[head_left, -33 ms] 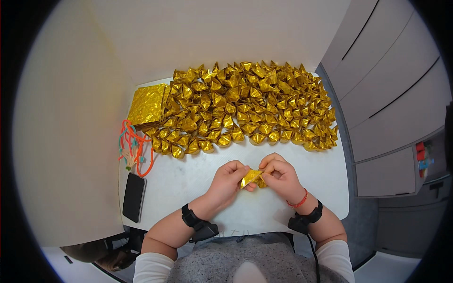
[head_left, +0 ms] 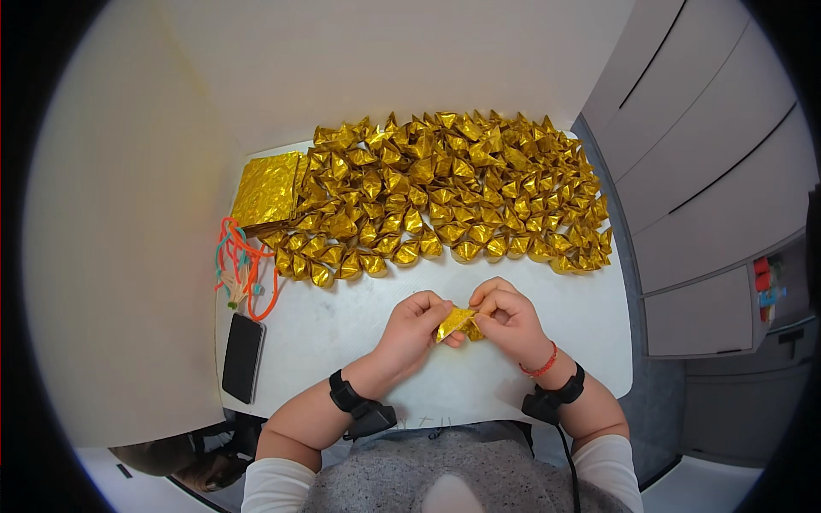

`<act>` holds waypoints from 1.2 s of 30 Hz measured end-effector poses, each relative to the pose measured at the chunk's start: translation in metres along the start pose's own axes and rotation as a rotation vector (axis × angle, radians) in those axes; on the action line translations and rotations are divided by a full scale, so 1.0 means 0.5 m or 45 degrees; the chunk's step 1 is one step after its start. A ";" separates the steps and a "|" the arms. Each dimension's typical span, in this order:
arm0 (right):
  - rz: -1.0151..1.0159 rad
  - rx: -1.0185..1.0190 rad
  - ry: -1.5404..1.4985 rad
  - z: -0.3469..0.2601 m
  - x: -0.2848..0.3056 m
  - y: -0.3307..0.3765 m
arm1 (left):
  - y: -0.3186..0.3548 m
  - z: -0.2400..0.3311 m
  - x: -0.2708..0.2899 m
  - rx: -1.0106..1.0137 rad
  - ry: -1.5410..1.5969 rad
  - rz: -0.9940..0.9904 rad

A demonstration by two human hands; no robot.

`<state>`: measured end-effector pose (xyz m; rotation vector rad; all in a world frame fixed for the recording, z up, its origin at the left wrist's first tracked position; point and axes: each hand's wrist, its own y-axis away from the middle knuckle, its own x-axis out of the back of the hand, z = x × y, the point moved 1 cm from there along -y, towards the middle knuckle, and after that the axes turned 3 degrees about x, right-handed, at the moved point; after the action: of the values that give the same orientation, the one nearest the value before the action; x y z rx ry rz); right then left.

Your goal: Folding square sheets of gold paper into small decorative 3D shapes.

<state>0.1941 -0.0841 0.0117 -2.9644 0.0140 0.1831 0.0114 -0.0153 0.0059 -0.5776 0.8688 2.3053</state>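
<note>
Since the earlier frame I log no shift: both hands sit where they were, the gold piece between them.

1. White table (head_left: 342, 333): the landmark for all entries.
2. Heap of folded gold-foil ingots (head_left: 445, 188): covers the table's far half, in rough rows.
3. Stack of flat gold foil sheets (head_left: 267, 190): table's far left corner, touching the heap.
4. Black phone (head_left: 243, 356): table's left edge, near side.
5. Orange and teal cords (head_left: 244, 269): left edge, between sheets and phone.
6. Left hand (head_left: 415, 329) and right hand (head_left: 510, 323): over the table's near middle, fingers pinched shut on item 7.
7. Half-folded gold paper piece (head_left: 457, 323): held just above the table.

Step, as I judge it: a fold mid-way, creasing the piece. The following move calls for fine fingertip pressure. Nothing obstructs; the heap lies well apart.
</note>
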 end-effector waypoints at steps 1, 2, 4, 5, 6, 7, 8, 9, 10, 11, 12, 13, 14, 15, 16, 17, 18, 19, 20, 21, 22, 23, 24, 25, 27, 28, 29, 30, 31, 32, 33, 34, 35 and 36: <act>0.000 -0.016 -0.008 0.001 0.001 0.001 | 0.000 0.000 0.000 0.001 -0.001 -0.001; 0.002 -0.016 -0.007 0.003 0.002 0.001 | 0.001 0.002 -0.001 -0.010 -0.029 -0.015; -0.010 -0.007 0.013 0.005 0.003 0.001 | 0.000 0.000 0.001 -0.022 -0.059 -0.027; -0.009 -0.006 0.012 0.003 0.001 0.001 | -0.002 -0.006 0.004 -0.052 -0.070 -0.050; -0.011 -0.030 0.001 0.001 -0.001 0.001 | -0.003 -0.008 0.006 -0.083 -0.081 -0.072; -0.013 -0.053 -0.009 0.000 -0.003 0.001 | -0.002 -0.008 0.007 -0.084 -0.082 -0.072; -0.014 -0.053 -0.010 -0.002 -0.004 0.001 | -0.001 -0.007 0.007 -0.104 -0.082 -0.064; -0.005 -0.050 0.030 -0.005 -0.005 0.002 | -0.001 -0.006 0.007 -0.125 -0.082 -0.058; 0.004 -0.048 0.069 -0.006 -0.005 0.002 | -0.002 -0.006 0.008 -0.127 -0.081 -0.058; 0.003 -0.047 0.070 -0.004 -0.005 0.004 | -0.003 -0.006 0.009 -0.133 -0.038 -0.066; 0.012 -0.100 -0.041 0.001 -0.005 0.007 | -0.004 -0.007 0.010 -0.140 0.006 -0.072; 0.021 -0.153 -0.153 0.004 -0.006 0.009 | -0.003 -0.005 0.009 -0.142 0.007 -0.070; 0.019 -0.153 -0.153 0.005 -0.008 0.010 | 0.001 -0.003 0.008 -0.140 0.004 -0.087; 0.052 -0.144 -0.164 0.005 -0.010 0.010 | 0.002 -0.001 0.006 -0.136 0.000 -0.107; 0.086 -0.135 -0.174 0.005 -0.012 0.010 | 0.001 -0.003 0.005 -0.135 0.001 -0.108; 0.088 -0.135 -0.172 0.005 -0.015 0.009 | 0.001 -0.006 0.003 -0.130 -0.010 -0.136; 0.114 -0.154 -0.185 0.006 -0.018 0.009 | 0.001 -0.009 0.002 -0.126 -0.020 -0.162; 0.141 -0.172 -0.197 0.006 -0.019 0.009 | 0.002 -0.010 0.002 -0.125 -0.020 -0.162; 0.141 -0.172 -0.197 0.004 -0.019 0.009 | 0.002 -0.011 0.001 -0.120 -0.009 -0.182; 0.150 -0.234 -0.217 0.002 -0.019 0.008 | 0.003 -0.010 0.001 -0.118 0.003 -0.200; 0.158 -0.296 -0.237 0.001 -0.019 0.007 | 0.002 -0.012 0.001 -0.121 0.004 -0.197; 0.155 -0.296 -0.237 -0.001 -0.013 0.007 | 0.000 -0.013 0.002 -0.153 0.036 -0.177; 0.137 -0.370 -0.197 -0.002 -0.004 0.008 | -0.002 -0.013 0.003 -0.185 0.069 -0.158; 0.120 -0.444 -0.156 -0.002 0.001 0.008 | -0.002 -0.011 0.004 -0.188 0.070 -0.157; 0.128 -0.427 -0.164 -0.005 -0.001 0.006 | -0.002 -0.008 0.006 -0.176 0.031 -0.122; 0.138 -0.411 -0.173 -0.006 -0.002 0.005 | -0.002 -0.009 0.006 -0.177 0.032 -0.122; 0.137 -0.411 -0.172 -0.003 -0.001 0.006 | -0.002 -0.011 0.006 -0.188 -0.001 -0.126; 0.138 -0.393 -0.202 0.004 -0.001 0.008 | -0.003 -0.013 0.005 -0.198 -0.035 -0.131; 0.139 -0.374 -0.232 0.009 0.000 0.009 | -0.003 -0.013 0.004 -0.197 -0.035 -0.132; 0.140 -0.375 -0.232 0.011 0.000 0.011 | -0.003 -0.013 0.003 -0.218 -0.075 -0.133; 0.139 -0.347 -0.219 0.013 -0.002 0.012 | -0.004 -0.013 0.002 -0.241 -0.115 -0.134; 0.138 -0.319 -0.207 0.014 -0.002 0.012 | -0.004 -0.013 0.003 -0.241 -0.115 -0.133; 0.137 -0.319 -0.207 0.015 -0.001 0.011 | -0.005 -0.013 0.004 -0.257 -0.141 -0.137; 0.125 -0.326 -0.181 0.015 0.000 0.011 | -0.005 -0.012 0.005 -0.274 -0.167 -0.140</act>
<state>0.1930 -0.0881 0.0033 -3.1986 0.1270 0.4392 0.0126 -0.0169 -0.0007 -0.5429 0.5184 2.3216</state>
